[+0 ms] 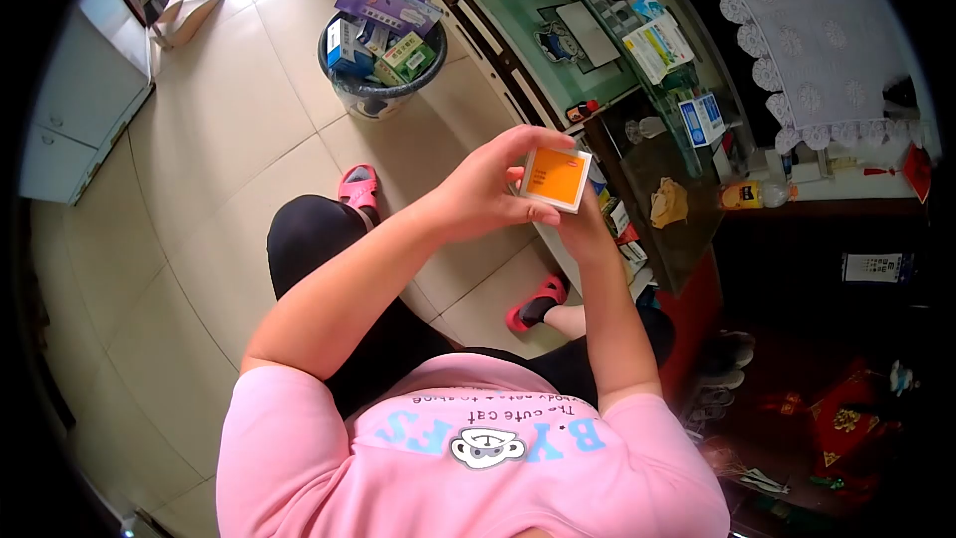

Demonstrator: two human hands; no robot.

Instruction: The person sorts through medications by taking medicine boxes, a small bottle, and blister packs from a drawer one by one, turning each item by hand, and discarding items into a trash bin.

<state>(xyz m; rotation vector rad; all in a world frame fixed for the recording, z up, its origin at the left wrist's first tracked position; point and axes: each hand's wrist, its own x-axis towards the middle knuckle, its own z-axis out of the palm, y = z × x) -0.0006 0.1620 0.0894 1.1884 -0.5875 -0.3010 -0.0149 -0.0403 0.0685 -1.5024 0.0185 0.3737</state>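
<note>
While orange box (554,179) is held, cartons (408,58) fill bin (375,105)

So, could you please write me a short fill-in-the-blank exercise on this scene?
1. The left hand holds a square case whose face is mostly ____.
2. The largest box at the top of the bin is ____.
3. The main colour of the shirt is ____.
4. Its print includes "The cute ____".

Missing words: orange; purple; pink; cat.

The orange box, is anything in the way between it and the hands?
Nothing visible for the left hand: it holds the orange box directly, by its edges. The right hand is mostly hidden behind it, so I can't tell there.
</note>
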